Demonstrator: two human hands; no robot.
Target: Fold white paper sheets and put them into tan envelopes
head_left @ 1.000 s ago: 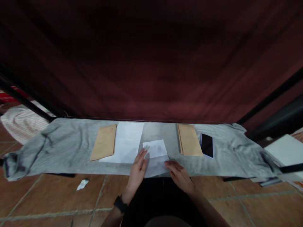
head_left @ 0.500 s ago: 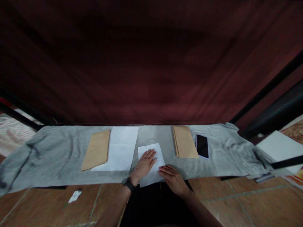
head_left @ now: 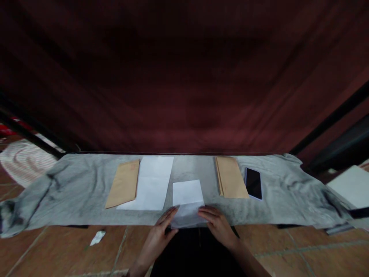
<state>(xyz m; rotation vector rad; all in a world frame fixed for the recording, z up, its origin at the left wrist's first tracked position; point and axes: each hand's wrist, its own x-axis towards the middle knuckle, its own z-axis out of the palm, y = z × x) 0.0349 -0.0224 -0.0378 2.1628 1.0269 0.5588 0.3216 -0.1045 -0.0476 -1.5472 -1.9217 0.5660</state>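
A white sheet of paper (head_left: 188,193) lies on the grey cloth (head_left: 72,188) right in front of me, its near part folded up. My left hand (head_left: 158,237) touches the sheet's near left corner with fingers stretched out. My right hand (head_left: 216,223) rests on the near right edge of the same sheet, fingers flat and together. To the left lies a larger white sheet (head_left: 152,182) beside a brown envelope (head_left: 123,183).
A stack of brown envelopes (head_left: 230,177) and a black phone (head_left: 253,183) lie on the cloth to the right. A dark red curtain (head_left: 184,77) hangs behind. A paper scrap (head_left: 97,237) lies on the tiled floor. White board (head_left: 350,185) at far right.
My left hand has drawn back from the middle of the sheet to its near left corner. The sheet's near edge now lifts between both hands.
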